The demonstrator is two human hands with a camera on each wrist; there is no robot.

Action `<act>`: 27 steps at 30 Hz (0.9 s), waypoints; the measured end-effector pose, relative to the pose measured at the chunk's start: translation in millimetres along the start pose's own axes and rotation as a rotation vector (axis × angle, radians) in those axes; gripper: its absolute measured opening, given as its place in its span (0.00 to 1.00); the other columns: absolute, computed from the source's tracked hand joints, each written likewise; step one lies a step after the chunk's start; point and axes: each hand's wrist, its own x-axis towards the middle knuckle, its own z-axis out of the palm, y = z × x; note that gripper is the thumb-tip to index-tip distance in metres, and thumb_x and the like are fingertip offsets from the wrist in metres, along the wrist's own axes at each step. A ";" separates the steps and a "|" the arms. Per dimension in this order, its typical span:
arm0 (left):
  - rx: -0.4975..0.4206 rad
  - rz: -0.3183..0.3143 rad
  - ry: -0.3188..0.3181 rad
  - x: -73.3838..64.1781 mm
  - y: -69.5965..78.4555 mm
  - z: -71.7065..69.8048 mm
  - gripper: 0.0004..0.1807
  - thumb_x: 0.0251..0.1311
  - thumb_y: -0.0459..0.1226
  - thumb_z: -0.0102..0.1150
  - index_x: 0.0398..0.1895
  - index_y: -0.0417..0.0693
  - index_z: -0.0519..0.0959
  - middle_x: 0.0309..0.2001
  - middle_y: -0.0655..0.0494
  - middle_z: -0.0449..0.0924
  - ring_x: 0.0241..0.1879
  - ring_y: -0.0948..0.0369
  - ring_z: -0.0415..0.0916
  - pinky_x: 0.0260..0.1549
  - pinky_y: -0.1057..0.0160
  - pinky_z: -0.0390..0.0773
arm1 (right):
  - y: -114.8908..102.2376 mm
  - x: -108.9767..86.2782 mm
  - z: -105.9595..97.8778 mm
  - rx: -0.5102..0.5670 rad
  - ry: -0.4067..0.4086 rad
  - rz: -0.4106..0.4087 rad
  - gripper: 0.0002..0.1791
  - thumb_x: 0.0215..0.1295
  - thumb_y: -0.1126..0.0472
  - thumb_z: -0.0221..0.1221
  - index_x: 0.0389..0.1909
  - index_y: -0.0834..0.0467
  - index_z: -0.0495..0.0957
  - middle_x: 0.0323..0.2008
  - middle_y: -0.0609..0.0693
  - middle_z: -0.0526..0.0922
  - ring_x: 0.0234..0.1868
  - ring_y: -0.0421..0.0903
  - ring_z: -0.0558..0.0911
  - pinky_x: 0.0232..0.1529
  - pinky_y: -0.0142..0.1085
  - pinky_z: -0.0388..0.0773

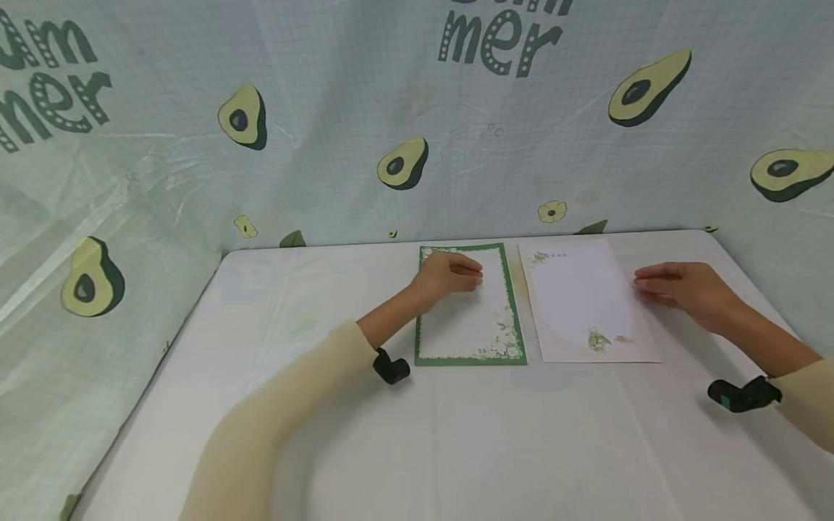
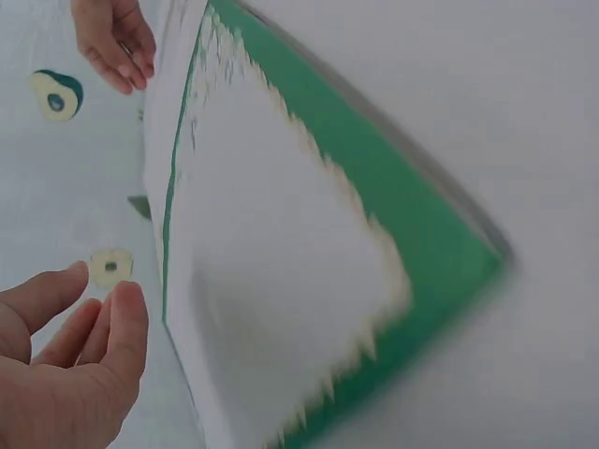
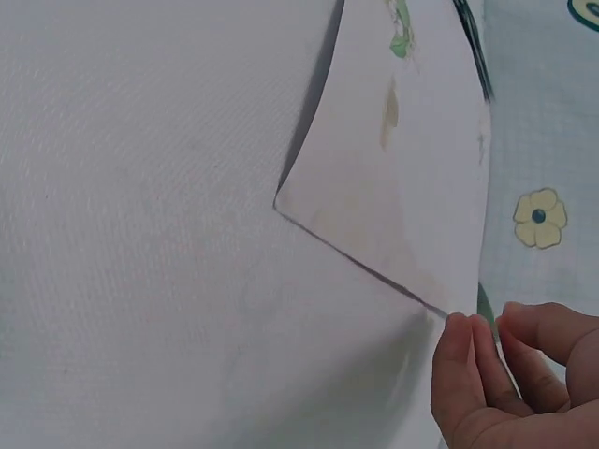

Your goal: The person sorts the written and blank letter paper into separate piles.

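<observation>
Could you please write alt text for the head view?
A person's left hand is over a green-bordered floral sheet, and the right hand is by the right edge of a pale sheet beside it. Both sheets lie on a white table before an avocado-print cloth.

One paper [image 1: 459,322] is white with a green edge and pale flowers. The other paper [image 1: 576,297] is white with green leaves. The tabletop [image 1: 521,441] is white too.

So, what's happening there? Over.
Left hand over green-bordered sheet, empty. Right hand beside pale sheet, contact unclear. Sheets side by side on table. Left hand partly blocks head view.
</observation>
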 end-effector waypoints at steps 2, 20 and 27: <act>0.049 -0.001 0.022 -7.6 1.1 -13.6 0.18 0.63 0.27 0.67 0.56 0.31 0.81 0.52 0.42 0.84 0.50 0.53 0.84 0.48 0.64 0.87 | -3.5 -0.4 1.4 0.033 -0.004 -0.027 0.30 0.79 0.56 0.56 0.68 0.76 0.65 0.44 0.34 0.80 0.43 0.21 0.80 0.47 0.23 0.83; 0.172 -0.099 0.127 -57.0 -12.0 -79.1 0.19 0.66 0.27 0.64 0.60 0.31 0.77 0.57 0.39 0.80 0.54 0.50 0.82 0.49 0.61 0.86 | -62.0 7.2 62.8 0.176 -0.217 -0.006 0.25 0.75 0.60 0.60 0.63 0.73 0.70 0.54 0.58 0.84 0.49 0.40 0.87 0.54 0.35 0.84; -0.009 -0.192 0.101 -60.1 -24.2 -80.6 0.22 0.67 0.24 0.61 0.63 0.29 0.72 0.56 0.38 0.78 0.50 0.50 0.84 0.50 0.57 0.87 | -83.8 15.9 93.4 0.200 -0.328 -0.037 0.24 0.74 0.63 0.60 0.63 0.73 0.71 0.55 0.63 0.83 0.49 0.44 0.87 0.54 0.36 0.85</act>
